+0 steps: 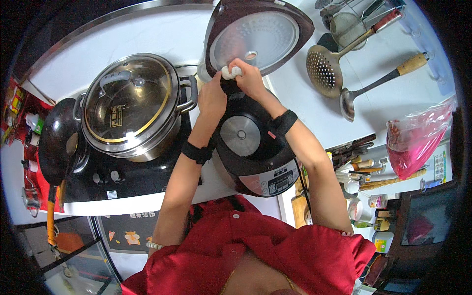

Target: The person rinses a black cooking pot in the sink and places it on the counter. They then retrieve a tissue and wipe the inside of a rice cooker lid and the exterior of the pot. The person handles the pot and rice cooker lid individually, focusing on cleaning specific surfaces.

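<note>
A rice cooker [265,166] stands before me, its lid [256,40] raised and its inner pot out, so the round metal heating plate [240,135] shows. At the hinge side, below the lid's lower rim, my right hand [246,75] grips a bunched white cloth [231,72], which looks like cloth or tissue. My left hand [213,94] is just left of it, with its fingertips at the cloth's left edge; whether they pinch it is hard to tell. Both wrists wear black bands.
Left of the cooker, a lidded steel pot [129,107] stands on the black cooktop [143,177], beside a dark wok [61,143]. A skimmer [324,70] and a ladle [348,103] hang at the right. A pink plastic bag [413,147] hangs farther right, near utensils and jars.
</note>
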A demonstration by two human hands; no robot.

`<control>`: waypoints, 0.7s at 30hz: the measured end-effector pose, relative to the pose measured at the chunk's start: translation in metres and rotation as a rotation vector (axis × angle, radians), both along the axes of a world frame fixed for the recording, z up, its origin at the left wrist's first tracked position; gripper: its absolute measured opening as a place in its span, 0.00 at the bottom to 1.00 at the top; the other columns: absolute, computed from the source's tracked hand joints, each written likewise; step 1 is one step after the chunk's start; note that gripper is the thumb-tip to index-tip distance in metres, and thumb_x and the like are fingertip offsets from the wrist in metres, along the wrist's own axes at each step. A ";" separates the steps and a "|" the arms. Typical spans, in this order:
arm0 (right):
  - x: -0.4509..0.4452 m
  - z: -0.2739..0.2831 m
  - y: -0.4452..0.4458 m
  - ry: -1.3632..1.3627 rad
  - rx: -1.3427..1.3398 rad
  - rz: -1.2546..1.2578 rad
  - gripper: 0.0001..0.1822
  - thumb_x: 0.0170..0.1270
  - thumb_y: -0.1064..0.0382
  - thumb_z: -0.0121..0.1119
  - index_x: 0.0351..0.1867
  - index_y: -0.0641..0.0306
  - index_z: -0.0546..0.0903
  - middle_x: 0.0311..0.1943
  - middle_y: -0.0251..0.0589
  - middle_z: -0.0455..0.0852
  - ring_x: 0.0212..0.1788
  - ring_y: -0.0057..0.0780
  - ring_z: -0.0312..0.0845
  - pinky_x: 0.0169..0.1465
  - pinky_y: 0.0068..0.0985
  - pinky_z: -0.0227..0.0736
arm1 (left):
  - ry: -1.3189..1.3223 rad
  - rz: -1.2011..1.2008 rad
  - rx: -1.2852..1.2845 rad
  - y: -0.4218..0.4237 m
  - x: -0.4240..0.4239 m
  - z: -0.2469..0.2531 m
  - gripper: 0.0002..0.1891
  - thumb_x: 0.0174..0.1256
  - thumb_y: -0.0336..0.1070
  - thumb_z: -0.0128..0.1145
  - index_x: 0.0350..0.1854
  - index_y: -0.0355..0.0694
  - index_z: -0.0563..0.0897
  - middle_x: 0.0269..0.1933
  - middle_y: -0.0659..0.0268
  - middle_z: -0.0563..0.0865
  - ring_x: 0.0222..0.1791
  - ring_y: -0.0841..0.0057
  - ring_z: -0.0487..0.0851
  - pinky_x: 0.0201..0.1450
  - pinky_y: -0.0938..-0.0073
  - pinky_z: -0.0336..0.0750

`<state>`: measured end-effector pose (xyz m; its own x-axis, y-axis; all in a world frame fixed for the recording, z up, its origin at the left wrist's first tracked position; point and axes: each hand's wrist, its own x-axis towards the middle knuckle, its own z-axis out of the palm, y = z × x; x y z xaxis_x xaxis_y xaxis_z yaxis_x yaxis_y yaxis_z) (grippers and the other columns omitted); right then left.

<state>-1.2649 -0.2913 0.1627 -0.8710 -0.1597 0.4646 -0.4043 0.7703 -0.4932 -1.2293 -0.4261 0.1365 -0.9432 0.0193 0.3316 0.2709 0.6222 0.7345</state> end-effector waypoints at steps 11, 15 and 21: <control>-0.010 -0.001 0.063 0.111 0.473 -0.066 0.14 0.45 0.73 0.53 0.35 0.51 0.74 0.24 0.49 0.80 0.31 0.50 0.76 0.33 0.43 0.69 | -0.073 0.046 -0.093 0.006 0.010 0.011 0.23 0.54 0.26 0.47 0.56 0.45 0.71 0.34 0.52 0.82 0.37 0.56 0.81 0.39 0.60 0.75; -0.001 0.021 0.068 0.109 0.613 -0.163 0.14 0.45 0.72 0.54 0.35 0.52 0.74 0.26 0.45 0.80 0.34 0.45 0.76 0.39 0.39 0.67 | 0.014 0.086 -0.134 0.007 0.007 0.000 0.22 0.57 0.27 0.44 0.56 0.45 0.71 0.31 0.54 0.82 0.34 0.58 0.81 0.37 0.61 0.75; 0.001 0.020 0.066 0.079 0.603 -0.189 0.13 0.46 0.72 0.54 0.35 0.52 0.74 0.26 0.43 0.79 0.34 0.45 0.75 0.39 0.38 0.67 | 0.026 0.095 -0.241 0.008 0.009 0.001 0.20 0.58 0.29 0.43 0.55 0.44 0.72 0.28 0.55 0.81 0.31 0.59 0.82 0.33 0.62 0.75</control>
<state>-1.2637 -0.2249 0.1824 -0.8765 -0.2600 0.4051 -0.2513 0.9650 0.0756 -1.2204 -0.4183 0.1377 -0.9359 0.0127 0.3521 0.2199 0.8019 0.5555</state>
